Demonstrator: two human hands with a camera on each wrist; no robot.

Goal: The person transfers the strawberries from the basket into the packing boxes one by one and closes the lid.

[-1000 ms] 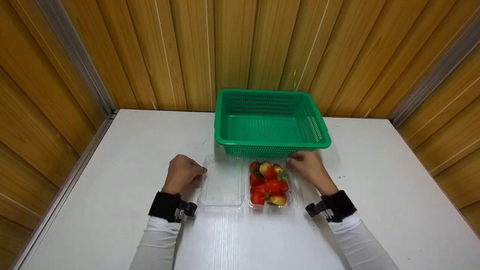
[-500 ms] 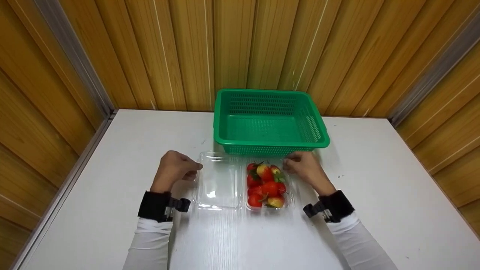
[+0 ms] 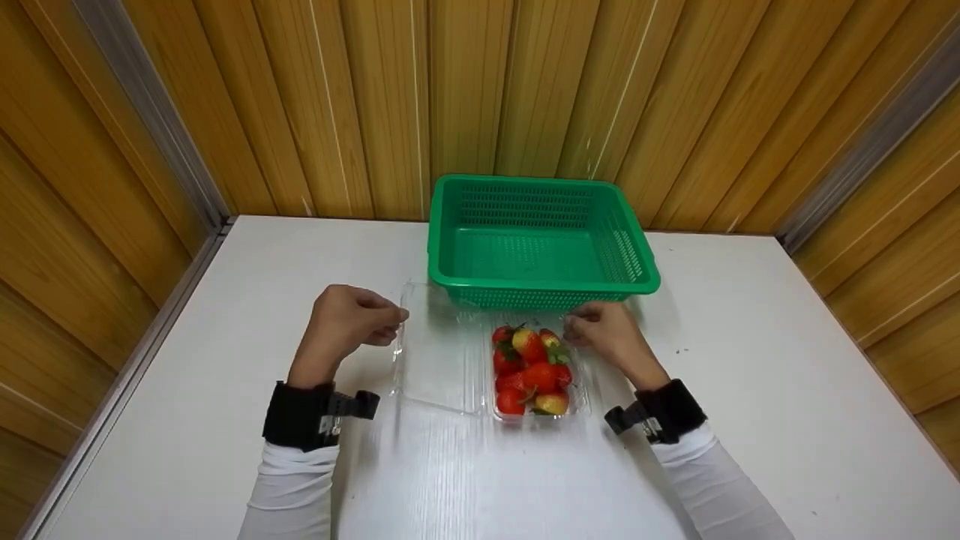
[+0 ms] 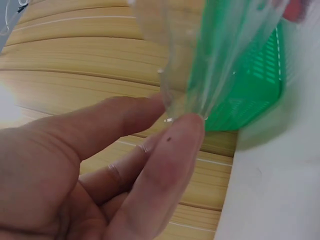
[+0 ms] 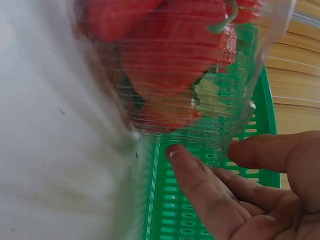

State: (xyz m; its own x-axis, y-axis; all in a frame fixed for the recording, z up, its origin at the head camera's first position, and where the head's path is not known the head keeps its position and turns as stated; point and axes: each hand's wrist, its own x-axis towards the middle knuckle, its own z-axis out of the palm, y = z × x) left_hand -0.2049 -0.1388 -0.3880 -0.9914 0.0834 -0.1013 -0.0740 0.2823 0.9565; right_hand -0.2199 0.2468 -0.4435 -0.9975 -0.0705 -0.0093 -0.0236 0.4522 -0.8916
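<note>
A clear plastic clamshell box (image 3: 517, 418) lies on the white table, its tray filled with several red and yellow strawberries (image 3: 536, 375). Hinged on the tray's left side, the clear lid (image 3: 439, 360) is raised a little and tilted. My left hand (image 3: 349, 326) pinches the lid's outer edge between thumb and forefinger, as the left wrist view shows close up. At the tray's far right corner, my right hand (image 3: 615, 337) holds the plastic, with the thumb (image 5: 260, 150) by the rim and the forefinger (image 5: 192, 172) against the lower wall.
Directly behind the box stands a green plastic basket (image 3: 547, 285) with slotted walls and nothing inside. Wood-look panels (image 3: 465, 90) enclose the table (image 3: 750, 360) at the back and both sides.
My left hand has moved slightly left and away from me, lifting the lid's outer edge from the table. The right hand and the strawberry tray have barely shifted.
</note>
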